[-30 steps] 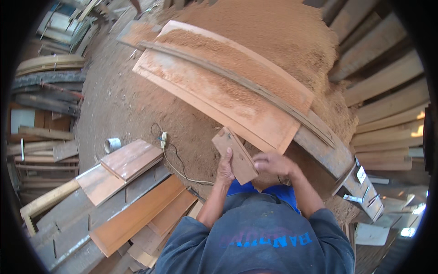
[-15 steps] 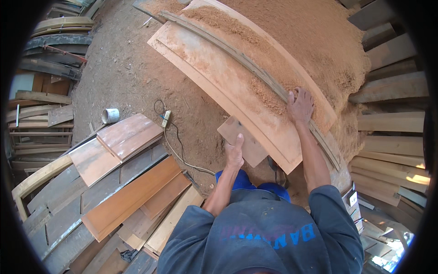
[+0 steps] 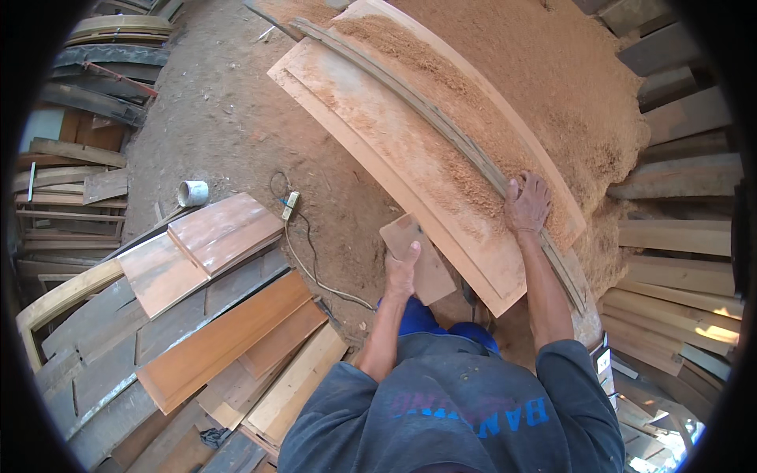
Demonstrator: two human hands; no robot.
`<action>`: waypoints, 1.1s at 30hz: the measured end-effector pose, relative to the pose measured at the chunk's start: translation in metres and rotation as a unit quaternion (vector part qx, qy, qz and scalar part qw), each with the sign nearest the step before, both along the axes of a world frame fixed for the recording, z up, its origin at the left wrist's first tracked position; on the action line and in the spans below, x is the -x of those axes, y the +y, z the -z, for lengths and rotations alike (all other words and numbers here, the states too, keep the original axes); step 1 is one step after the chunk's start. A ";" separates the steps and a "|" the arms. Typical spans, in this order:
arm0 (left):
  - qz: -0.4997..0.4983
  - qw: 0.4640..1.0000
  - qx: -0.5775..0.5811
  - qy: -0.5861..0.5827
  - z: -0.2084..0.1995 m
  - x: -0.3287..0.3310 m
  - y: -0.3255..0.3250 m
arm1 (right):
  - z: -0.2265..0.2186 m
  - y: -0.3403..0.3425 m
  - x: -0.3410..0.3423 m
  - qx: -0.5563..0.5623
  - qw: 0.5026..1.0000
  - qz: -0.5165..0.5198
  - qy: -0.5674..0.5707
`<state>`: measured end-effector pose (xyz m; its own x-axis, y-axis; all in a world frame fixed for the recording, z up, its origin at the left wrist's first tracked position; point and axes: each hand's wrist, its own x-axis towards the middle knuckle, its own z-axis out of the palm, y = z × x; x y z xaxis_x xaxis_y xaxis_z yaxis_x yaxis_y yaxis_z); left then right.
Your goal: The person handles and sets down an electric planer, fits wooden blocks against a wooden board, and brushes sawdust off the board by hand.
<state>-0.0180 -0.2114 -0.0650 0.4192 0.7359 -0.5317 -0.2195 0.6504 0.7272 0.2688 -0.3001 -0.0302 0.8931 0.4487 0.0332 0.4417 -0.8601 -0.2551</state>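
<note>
My left hand grips a small flat wooden board by its left edge, thumb on top. This piece is beside the near edge of a large wooden panel dusted with shavings. A long grey-brown wooden strip runs lengthwise over the panel. My right hand lies flat with stretched fingers on the sawdust at the panel's near right end, over the strip. Its palm hides part of the strip.
Stacked planks lie at the lower left, near a white cup-like container. A power strip and its cable lie on the ground. More boards are at the right, beside heaped sawdust.
My right hand has slid slightly toward me along the strip, its fingers more spread. The small board in my left hand has turned a little and shifted away from the panel.
</note>
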 end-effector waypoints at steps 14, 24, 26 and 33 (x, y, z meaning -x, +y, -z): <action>0.179 0.976 -0.058 0.105 -0.059 0.032 0.000 | -0.019 -0.044 0.019 -0.130 0.990 -0.050 0.033; 0.552 0.796 -0.246 0.027 -0.078 -0.047 -0.110 | -0.048 -0.237 0.208 -0.504 0.679 0.223 0.485; 0.529 0.648 -0.524 0.159 -0.083 -0.067 -0.106 | -0.025 -0.287 0.212 -0.540 0.678 0.333 0.371; 0.484 0.455 -0.698 0.269 -0.053 -0.153 -0.061 | 0.021 -0.468 0.160 -0.479 0.696 0.535 0.019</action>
<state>0.1354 -0.2725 -0.0122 0.9913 0.1232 -0.0466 0.1317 -0.9239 0.3593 0.1092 -0.7677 -0.0513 0.7071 -0.6854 -0.1739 -0.3439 -0.1184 -0.9315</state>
